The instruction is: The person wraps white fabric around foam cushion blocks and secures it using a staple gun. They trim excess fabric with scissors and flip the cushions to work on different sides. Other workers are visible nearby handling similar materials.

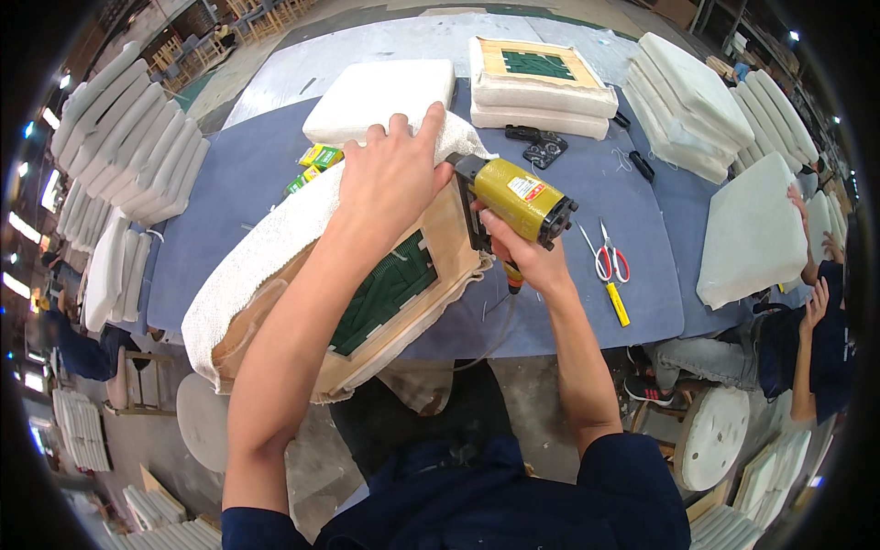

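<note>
A seat cushion with a wooden frame, green webbing in its middle and white woven fabric along its edge rests tilted at the table's near edge. My left hand lies on the fabric at the cushion's far edge, fingers spread. In my right hand is a yellow pneumatic staple gun, gripped by its handle. Its black nose meets the frame's far corner, close to my left thumb; the exact contact point is hidden. An air hose runs down from the gun.
Red-handled scissors and a yellow-handled tool lie to the right on the blue-covered table. Green-yellow boxes sit behind the cushion. White cushions and stacked cushions stand at the back. Another person handles a cushion at right.
</note>
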The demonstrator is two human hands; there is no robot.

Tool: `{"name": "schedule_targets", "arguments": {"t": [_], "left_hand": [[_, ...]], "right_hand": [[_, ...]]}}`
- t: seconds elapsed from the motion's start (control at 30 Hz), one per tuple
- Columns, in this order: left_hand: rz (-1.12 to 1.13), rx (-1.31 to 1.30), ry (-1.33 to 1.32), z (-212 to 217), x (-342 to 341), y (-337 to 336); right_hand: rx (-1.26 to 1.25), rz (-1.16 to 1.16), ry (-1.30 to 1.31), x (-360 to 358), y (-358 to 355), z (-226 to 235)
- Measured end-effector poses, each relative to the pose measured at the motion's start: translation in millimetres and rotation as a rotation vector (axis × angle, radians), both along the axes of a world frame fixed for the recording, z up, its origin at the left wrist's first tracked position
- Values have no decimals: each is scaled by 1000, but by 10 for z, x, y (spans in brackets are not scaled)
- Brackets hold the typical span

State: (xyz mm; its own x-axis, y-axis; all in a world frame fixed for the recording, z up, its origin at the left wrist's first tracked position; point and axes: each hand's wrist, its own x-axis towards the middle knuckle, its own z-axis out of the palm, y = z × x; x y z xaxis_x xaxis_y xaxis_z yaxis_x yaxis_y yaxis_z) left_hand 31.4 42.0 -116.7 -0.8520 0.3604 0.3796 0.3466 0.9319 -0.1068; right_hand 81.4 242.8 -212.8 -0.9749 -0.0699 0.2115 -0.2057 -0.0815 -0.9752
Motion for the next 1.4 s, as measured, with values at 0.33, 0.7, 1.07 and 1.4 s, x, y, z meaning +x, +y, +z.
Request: {"name": "schedule_targets", "arguments": {"t": [0.33, 0.7, 1.07, 1.4], "left_hand": [[-432, 457, -866, 475, -542, -1019], [-339, 428, -799, 264, -433, -1125], [-120, 8, -451, 340, 37, -785], [-141, -17, -421, 349, 91, -680]], "right_hand": [[58, -129, 181, 435, -496, -449], [305, -96, 203, 337, -989, -924], [-117, -4, -124, 201, -650, -468], [13, -82, 32, -13, -478, -114]]}}
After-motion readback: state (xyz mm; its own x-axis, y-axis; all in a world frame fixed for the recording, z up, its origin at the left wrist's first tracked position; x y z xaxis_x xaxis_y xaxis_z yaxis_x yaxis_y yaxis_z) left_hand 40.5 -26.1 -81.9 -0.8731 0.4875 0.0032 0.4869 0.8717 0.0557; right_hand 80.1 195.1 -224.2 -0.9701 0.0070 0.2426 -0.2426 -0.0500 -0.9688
